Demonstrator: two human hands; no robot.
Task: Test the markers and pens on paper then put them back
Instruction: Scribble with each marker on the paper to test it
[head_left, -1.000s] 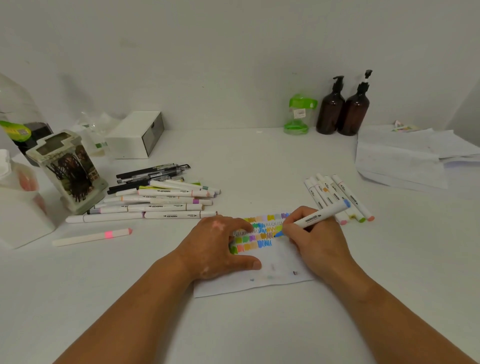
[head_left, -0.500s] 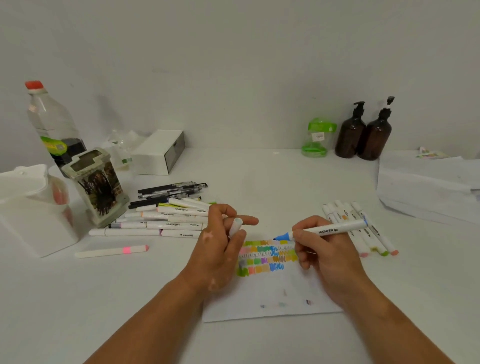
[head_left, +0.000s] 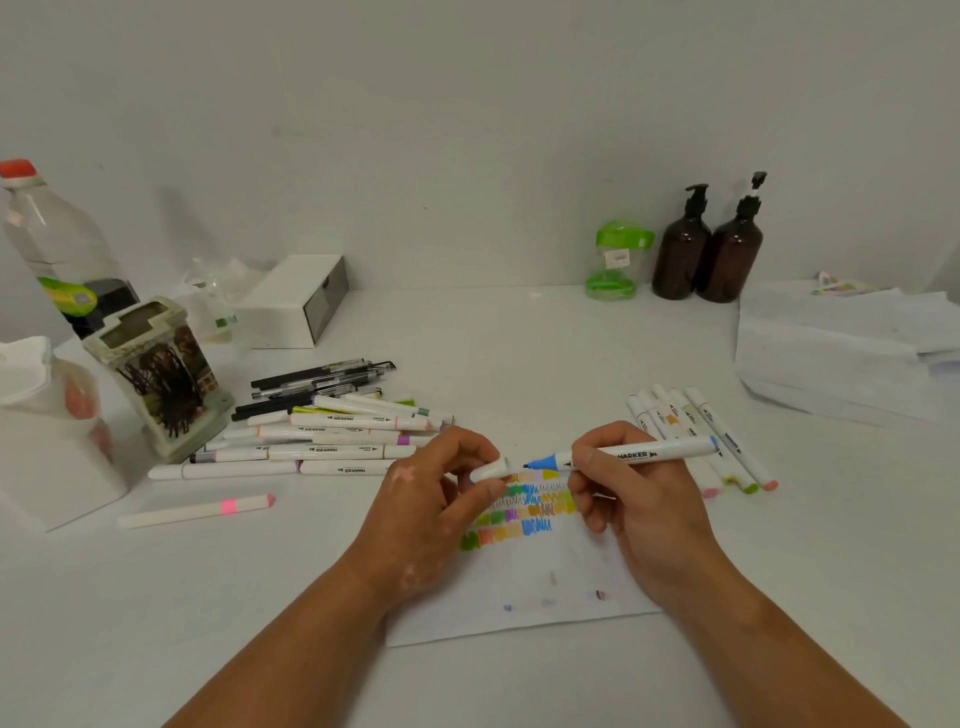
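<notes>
My right hand (head_left: 631, 501) grips a white marker (head_left: 649, 453) with a bare blue tip that points left. My left hand (head_left: 431, 501) pinches its white cap (head_left: 491, 470), whose open end faces the tip a small gap away. Both are held just above a sheet of paper (head_left: 545, 587) covered with rows of coloured scribbles. A heap of white markers and black pens (head_left: 332, 426) lies to the left. Several more markers (head_left: 696, 431) lie in a row to the right. One pink-banded marker (head_left: 197, 511) lies alone at the left.
A decorated pen holder (head_left: 161, 374) stands left of the heap, beside a white container (head_left: 47, 431) and a plastic bottle (head_left: 52, 244). A white box (head_left: 291, 301), a green jar (head_left: 615, 260) and two brown pump bottles (head_left: 706, 244) line the wall. Stacked papers (head_left: 841, 348) lie at the right.
The right hand has lifted the blue marker off the paper and turned it level. The left hand has left the sheet and brought the cap up to the tip.
</notes>
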